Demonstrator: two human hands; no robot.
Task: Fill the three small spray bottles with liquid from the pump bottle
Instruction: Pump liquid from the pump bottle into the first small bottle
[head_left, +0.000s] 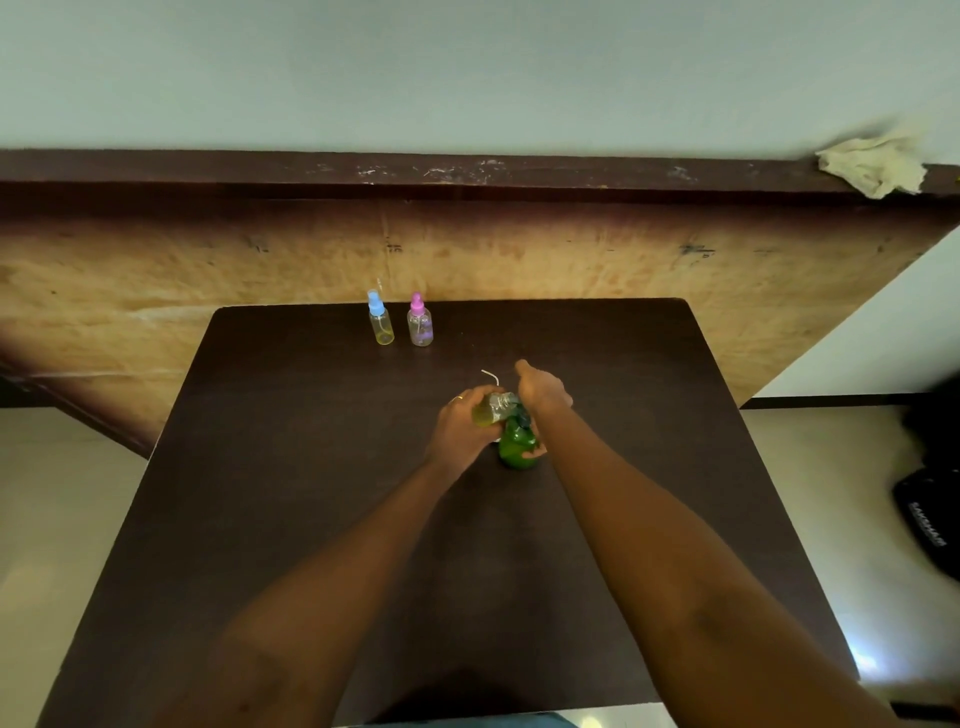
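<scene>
Both forearms reach in from the near edge of the table (291, 467) and meet at about its middle.

Task items: the green pump bottle (515, 448) stands upright on the table at the centre, a little toward the far edge. My right hand (543, 391) lies over its dark pump head, with the index finger stretched out toward the far edge. The hand hides the pump, so I cannot tell how the remaining fingers sit or whether they close on anything.

My left hand (460, 427) has its fingers curled round the third spray bottle (492, 408), holding it firmly. This bottle is clear and tilted, its neck end toward the pump head and touching or just beside it. Yellow-green liquid sits in its lower end. A ring (458, 398) shows on one finger of this hand.

A thin white tube (490, 375) shows just beyond the hands, bent at one end. Whether it rests on the table I cannot tell.

Near the far edge, left of centre, two more small bottles stand upright, side by side and apart. The blue-capped spray bottle (381, 326) holds yellowish liquid at the bottom. The pink-capped spray bottle (420, 327) is to its right.

Surroundings: a wooden panel (208, 270) rises behind the far edge. A crumpled pale cloth (872, 167) lies on its top ledge at the right. A black bag (930, 519) sits on the floor off the right edge.
</scene>
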